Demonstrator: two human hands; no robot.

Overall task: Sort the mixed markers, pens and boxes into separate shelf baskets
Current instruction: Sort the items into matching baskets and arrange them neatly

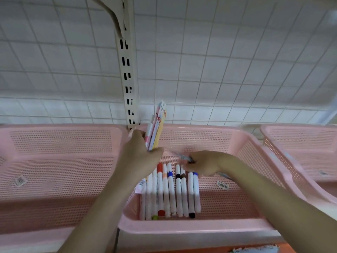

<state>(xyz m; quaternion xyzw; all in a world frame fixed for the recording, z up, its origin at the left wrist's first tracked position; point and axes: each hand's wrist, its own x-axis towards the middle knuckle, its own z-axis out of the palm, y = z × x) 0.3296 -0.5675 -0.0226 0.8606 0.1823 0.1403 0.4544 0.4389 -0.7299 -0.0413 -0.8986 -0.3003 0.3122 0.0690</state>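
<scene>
- Two bare forearms are reaching in from the bottom edge, nearest the camera, toward three pale pink perforated plastic baskets on the shelf.
- At 9 o'clock, the left pink basket (pixel 60 161) is holding nothing but a barcode sticker (pixel 19 181) on its floor.
- At 12 o'clock of the middle pink basket (pixel 200 229), the left hand (pixel 141 154) is gripping a small stack of flat yellow-and-pink card boxes (pixel 157 128) upright, fingers closed around the lower end.
- Below the hands, at 6 o'clock, a row of white-barrelled markers with coloured caps (pixel 169 192) is lying side by side on the middle basket's floor, barrels touching.
- At 3 o'clock of that row, the right hand (pixel 204 166) is pinching a thin blurred pen (pixel 182 156), fingers closed on it just above the markers.
- At far right, the third pink basket (pixel 299 156) is showing only partly; its contents cannot be told.
- Judging from this, markers are looking largely grouped, while boxes and pen are waiting for baskets of their own.
</scene>
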